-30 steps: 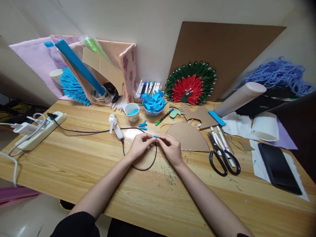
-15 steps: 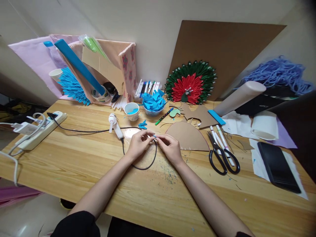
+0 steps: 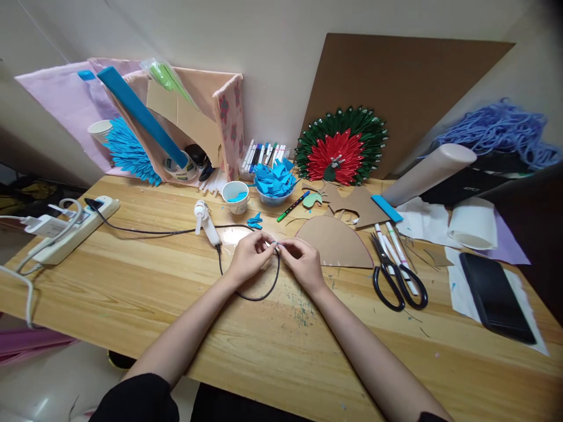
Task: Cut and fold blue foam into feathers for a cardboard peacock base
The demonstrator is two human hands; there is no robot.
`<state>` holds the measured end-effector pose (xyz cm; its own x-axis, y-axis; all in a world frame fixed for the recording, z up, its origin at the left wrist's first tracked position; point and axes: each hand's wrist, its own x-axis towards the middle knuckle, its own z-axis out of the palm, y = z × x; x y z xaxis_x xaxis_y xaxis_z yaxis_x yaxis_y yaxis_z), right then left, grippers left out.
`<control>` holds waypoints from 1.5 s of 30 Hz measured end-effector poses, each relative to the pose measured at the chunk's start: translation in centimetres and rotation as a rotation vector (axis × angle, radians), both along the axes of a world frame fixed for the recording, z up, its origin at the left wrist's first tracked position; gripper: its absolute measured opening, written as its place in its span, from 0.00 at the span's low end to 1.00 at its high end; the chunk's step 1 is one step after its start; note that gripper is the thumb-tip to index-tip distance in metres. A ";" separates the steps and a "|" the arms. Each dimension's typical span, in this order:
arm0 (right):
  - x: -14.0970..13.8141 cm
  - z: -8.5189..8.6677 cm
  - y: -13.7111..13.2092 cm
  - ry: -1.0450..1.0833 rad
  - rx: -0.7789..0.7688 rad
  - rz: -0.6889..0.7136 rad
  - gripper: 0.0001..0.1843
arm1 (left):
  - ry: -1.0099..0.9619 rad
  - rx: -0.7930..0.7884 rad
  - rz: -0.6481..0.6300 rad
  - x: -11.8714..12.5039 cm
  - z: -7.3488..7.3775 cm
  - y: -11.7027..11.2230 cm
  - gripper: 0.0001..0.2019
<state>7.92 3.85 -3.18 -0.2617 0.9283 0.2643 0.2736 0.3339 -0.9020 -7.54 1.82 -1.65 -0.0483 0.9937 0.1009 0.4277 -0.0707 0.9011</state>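
Note:
My left hand (image 3: 250, 258) and my right hand (image 3: 303, 264) meet fingertip to fingertip over the wooden table (image 3: 132, 281), both pinched on a tiny blue paper piece (image 3: 275, 245) that is mostly hidden by the fingers. A black cord (image 3: 259, 296) loops on the table under my hands and runs to a white glue gun (image 3: 206, 225) just to the left. A folded blue paper piece (image 3: 254, 221) lies beyond my left hand. A half-round brown cardboard (image 3: 336, 243) lies right of my right hand.
A bowl of blue folded pieces (image 3: 273, 184) and a paper cup (image 3: 235, 196) stand behind. Black scissors (image 3: 396, 281) and markers (image 3: 393, 240) lie right, a black phone (image 3: 495, 296) further right. A power strip (image 3: 70, 231) sits left. A red-green paper peacock (image 3: 341, 149) leans on the wall.
My hands stay pinched together in the same spot; the fingers have closed more over the blue piece, so less of it shows. The view has shifted slightly.

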 end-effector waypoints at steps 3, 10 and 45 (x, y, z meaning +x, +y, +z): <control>0.0 0.1 0.0 -0.049 0.049 -0.002 0.05 | -0.107 -0.067 0.004 0.1 -0.3 0.2 0.08; 0.0 0.3 -0.1 -0.085 0.087 0.005 0.04 | -0.329 -0.184 -0.018 0.4 -0.6 0.3 0.10; -0.1 0.3 -0.1 -0.109 0.075 0.009 0.06 | -0.376 -0.252 0.088 0.2 0.5 0.2 0.14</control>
